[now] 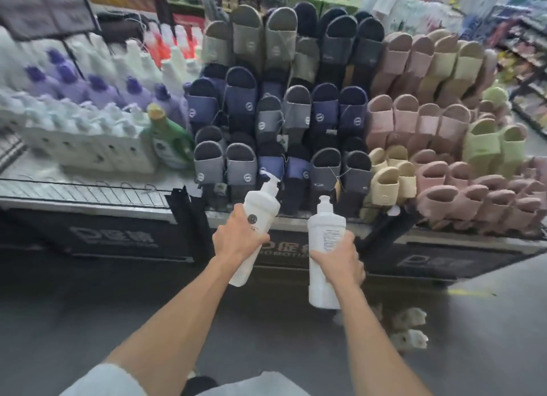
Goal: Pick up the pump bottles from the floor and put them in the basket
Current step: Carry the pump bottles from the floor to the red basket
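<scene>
Left grip (pixel 240 242) clasps the tilted pump bottle (pixel 262 207); right grip (pixel 339 261) clasps the upright bottle (pixel 325 225).

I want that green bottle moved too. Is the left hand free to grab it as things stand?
Probably not: the left hand grips a white pump bottle, so no fingers are free. The green bottle itself sits exposed near the front of the shelf, beside the slippers.
</scene>
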Available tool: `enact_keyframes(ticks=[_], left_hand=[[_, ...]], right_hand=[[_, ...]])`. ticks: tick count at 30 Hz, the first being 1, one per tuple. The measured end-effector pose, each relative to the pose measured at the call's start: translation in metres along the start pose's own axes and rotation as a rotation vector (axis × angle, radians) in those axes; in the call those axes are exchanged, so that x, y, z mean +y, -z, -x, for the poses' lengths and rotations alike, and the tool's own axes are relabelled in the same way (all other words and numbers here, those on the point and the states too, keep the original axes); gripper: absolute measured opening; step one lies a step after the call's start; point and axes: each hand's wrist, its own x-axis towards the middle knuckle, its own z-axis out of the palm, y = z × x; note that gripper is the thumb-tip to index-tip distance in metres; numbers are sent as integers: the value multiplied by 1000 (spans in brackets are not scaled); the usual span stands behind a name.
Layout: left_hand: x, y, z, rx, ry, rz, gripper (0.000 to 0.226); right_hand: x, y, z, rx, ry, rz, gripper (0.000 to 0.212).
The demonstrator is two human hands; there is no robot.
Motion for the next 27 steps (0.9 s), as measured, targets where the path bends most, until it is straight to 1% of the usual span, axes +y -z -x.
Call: enact_keyframes(ticks=[8,13,17,27], left_hand=[[-89,56,-12,62,150,44,68],[-159,94,-17,92,256,112,71],[-215,128,-18,121,309,109,73],[-340,208,-11,283,545,154,69]], right_hand=[[-87,-61,38,-93,157,15,74],[-144,-98,63,-117,239,48,72],[-193,-134,87,-145,322,74,72],[-322,-228,151,-329,604,135,74]])
